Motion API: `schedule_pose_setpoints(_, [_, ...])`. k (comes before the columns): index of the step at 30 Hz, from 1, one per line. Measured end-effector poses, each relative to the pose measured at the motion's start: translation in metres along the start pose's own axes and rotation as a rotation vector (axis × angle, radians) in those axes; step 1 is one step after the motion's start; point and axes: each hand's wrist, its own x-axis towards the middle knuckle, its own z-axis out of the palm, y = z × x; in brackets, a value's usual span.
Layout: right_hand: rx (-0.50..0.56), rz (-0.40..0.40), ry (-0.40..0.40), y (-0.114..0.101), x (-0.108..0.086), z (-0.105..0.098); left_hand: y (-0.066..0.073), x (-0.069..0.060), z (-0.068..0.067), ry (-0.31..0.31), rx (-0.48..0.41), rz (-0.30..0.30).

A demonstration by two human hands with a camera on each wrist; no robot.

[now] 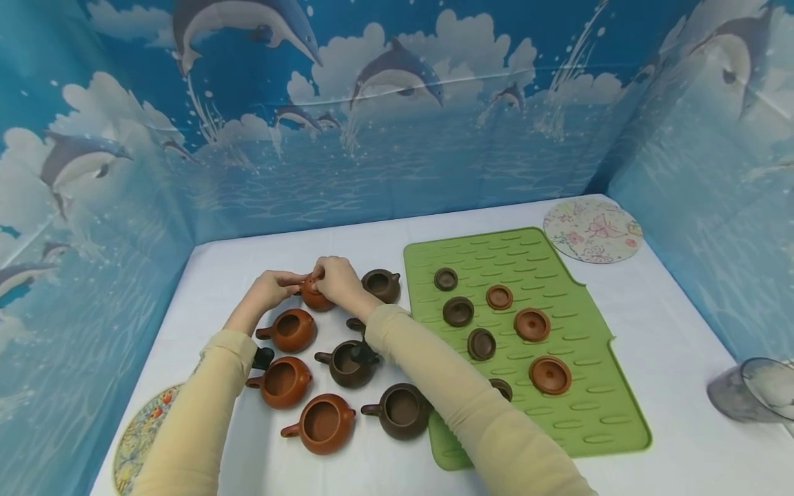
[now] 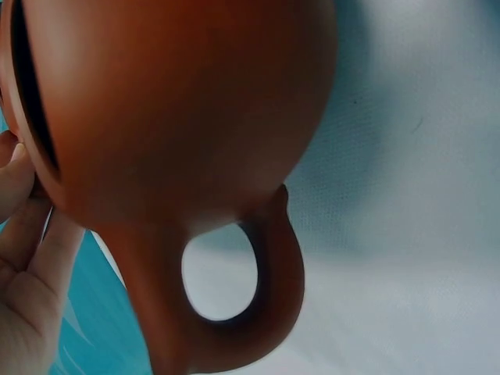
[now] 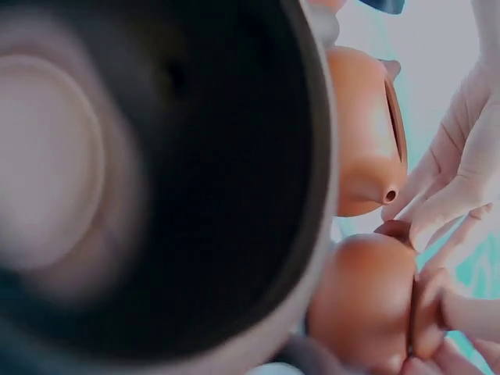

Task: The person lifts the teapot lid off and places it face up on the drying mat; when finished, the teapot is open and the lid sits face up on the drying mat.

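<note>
At the far left of the table stands a small reddish-brown teapot, between my two hands. My left hand pinches its handle from the left. From the right, my right hand holds a matching lid on its mouth. Lidless reddish-brown teapots line up nearer the front: one teapot close to my left wrist, then another teapot and a larger teapot. In the left wrist view, a lidless teapot hides much of the left hand.
Dark brown lidless teapots stand to the right, one partly behind my right forearm. A green mat bears several dark lids and reddish lids. A round floral mat, a patterned disc and a glass lie farther out.
</note>
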Motion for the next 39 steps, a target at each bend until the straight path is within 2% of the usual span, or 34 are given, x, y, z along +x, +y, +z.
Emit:
schedule_pose_setpoints(3, [0.124, 0.064, 0.030, 0.002, 0.000, -0.004, -0.001, 0.000, -0.001, 0.010, 0.017, 0.021])
schedule_pose_setpoints(7, [0.353, 0.175, 0.040, 0.004, 0.000, -0.017, 0.000, 0.001, -0.003, 0.007, 0.023, 0.031])
schedule_pose_setpoints(13, [0.815, 0.303, -0.062, 0.011, -0.005, -0.048, -0.002, 0.001, -0.003, 0.010, 0.020, 0.027])
schedule_pose_setpoints(19, [1.124, 0.373, -0.100, 0.030, -0.022, -0.086, -0.002, -0.001, -0.002, 0.019, 0.020, 0.039])
schedule_pose_setpoints(22, [1.198, 0.372, -0.107, 0.045, -0.032, -0.106, -0.003, -0.002, -0.002, 0.018, 0.022, 0.040])
schedule_pose_setpoints(26, [1.223, 0.325, -0.131, 0.068, -0.050, -0.136, -0.002, -0.001, 0.000, 0.007, 0.014, 0.034])
schedule_pose_setpoints(30, [1.243, 0.300, -0.122, 0.093, -0.068, -0.168, -0.001, -0.001, 0.000, 0.011, 0.017, 0.039])
schedule_pose_setpoints(34, [1.281, 0.319, -0.114, 0.119, -0.087, -0.201, 0.000, -0.001, 0.000, 0.010, 0.020, 0.039])
schedule_pose_setpoints(37, [1.251, 0.340, -0.100, 0.139, -0.098, -0.220, 0.000, -0.001, 0.000, 0.005, 0.019, 0.027])
schedule_pose_setpoints(39, [1.174, 0.354, -0.087, 0.150, -0.104, -0.229, -0.001, -0.002, 0.001, 0.007, 0.019, 0.021])
